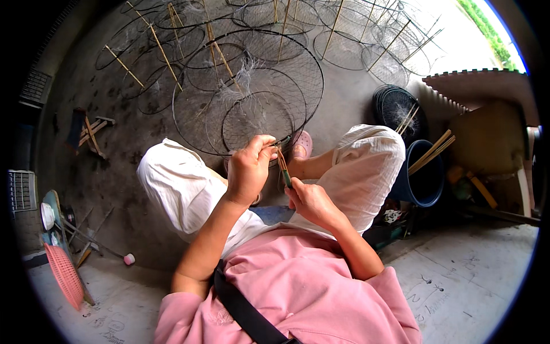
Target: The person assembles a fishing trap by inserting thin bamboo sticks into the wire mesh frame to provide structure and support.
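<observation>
A large round black hoop strung with fine netting point(252, 117) leans out in front of my knees, its near edge at my fingers. My left hand point(247, 175) is closed, thumb and fingers pinching the hoop's near rim. Just to the right, my right hand point(314, 202) grips the lower end of a slim brown-and-green netting needle point(283, 165). The needle's upper end reaches the rim beside my left fingertips. Pale loose strands point(247, 74) bunch on the net's far part. Any thread between needle and rim is too fine to make out.
More hooped nets with bamboo sticks point(163, 51) cover the far floor. At right stand a blue bucket point(438, 189) holding sticks and a stack of dark folded nets point(395, 106). A small wooden folding stool point(91, 135) and a pink basket point(63, 275) are at left.
</observation>
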A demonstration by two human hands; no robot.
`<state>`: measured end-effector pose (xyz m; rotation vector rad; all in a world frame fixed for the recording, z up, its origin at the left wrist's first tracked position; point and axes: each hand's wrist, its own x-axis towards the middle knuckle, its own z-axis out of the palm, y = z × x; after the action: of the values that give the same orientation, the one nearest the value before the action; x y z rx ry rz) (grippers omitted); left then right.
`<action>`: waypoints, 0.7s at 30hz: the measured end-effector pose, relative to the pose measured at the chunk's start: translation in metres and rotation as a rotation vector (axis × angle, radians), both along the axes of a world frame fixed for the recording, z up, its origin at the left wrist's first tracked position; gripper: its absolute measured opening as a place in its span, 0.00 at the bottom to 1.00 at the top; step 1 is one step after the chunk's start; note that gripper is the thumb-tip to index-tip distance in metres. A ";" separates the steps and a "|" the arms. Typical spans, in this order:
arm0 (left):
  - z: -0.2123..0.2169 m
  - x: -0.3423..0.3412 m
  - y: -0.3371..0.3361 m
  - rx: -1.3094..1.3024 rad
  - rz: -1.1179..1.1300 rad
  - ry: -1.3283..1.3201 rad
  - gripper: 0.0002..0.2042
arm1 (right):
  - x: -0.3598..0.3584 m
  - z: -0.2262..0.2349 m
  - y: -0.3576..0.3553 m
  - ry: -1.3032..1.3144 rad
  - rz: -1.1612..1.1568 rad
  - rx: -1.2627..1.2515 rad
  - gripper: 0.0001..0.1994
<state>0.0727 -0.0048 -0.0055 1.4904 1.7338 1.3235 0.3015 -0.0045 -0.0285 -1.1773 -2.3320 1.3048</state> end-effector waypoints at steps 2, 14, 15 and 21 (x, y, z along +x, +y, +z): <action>0.001 -0.002 0.003 -0.022 0.000 0.011 0.10 | -0.004 0.000 0.011 0.039 0.015 -0.061 0.13; 0.011 -0.001 0.002 -0.112 -0.120 -0.065 0.18 | -0.035 0.058 0.073 0.356 -0.467 0.062 0.13; 0.018 0.002 0.003 -0.063 -0.149 0.056 0.18 | -0.037 0.058 0.081 0.351 -0.476 0.062 0.13; 0.001 0.002 -0.007 -0.007 -0.097 0.103 0.11 | -0.023 0.080 0.116 1.165 -0.444 -0.359 0.07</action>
<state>0.0747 -0.0120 -0.0042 1.6434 1.7032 1.2094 0.2785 0.1115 0.0517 -0.6202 -0.9860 1.6166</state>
